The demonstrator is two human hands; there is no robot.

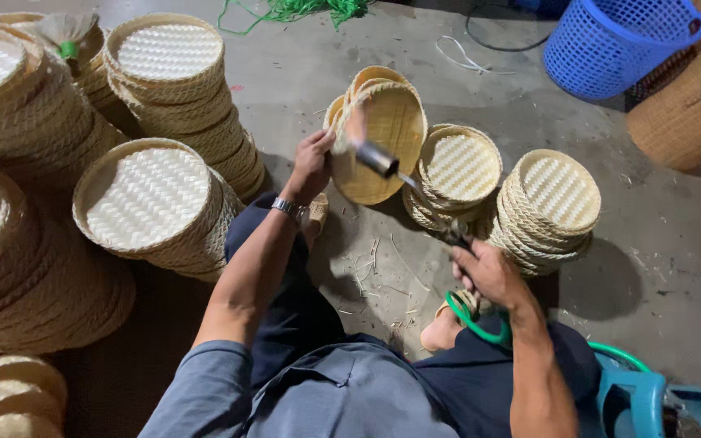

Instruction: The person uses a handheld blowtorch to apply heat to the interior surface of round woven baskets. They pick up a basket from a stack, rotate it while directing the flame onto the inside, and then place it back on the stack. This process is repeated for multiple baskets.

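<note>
Near the middle of the frame the left hand [311, 166] grips the left rim of a round, shallow woven bamboo tray [383, 146], holding it tipped up on edge so its hollow face turns toward the person and slightly right. The right hand [488, 272], lower and right of centre, is closed around the handle of a metal gas torch [415, 191]. The torch's long axis runs on a diagonal from the hand at lower right up to its silvery nozzle at upper left, and the nozzle points at the tray's inner face, just in front of it. A green hose [472, 320] loops away below the right wrist. The two hands are well apart.

Behind the tray lean more trays of the same kind, and short stacks [549, 207] stand on the concrete floor [675, 243] to its right. Tall stacks of larger woven trays [152, 203] fill the left side. A blue plastic basket [610, 40] sits at the upper right.
</note>
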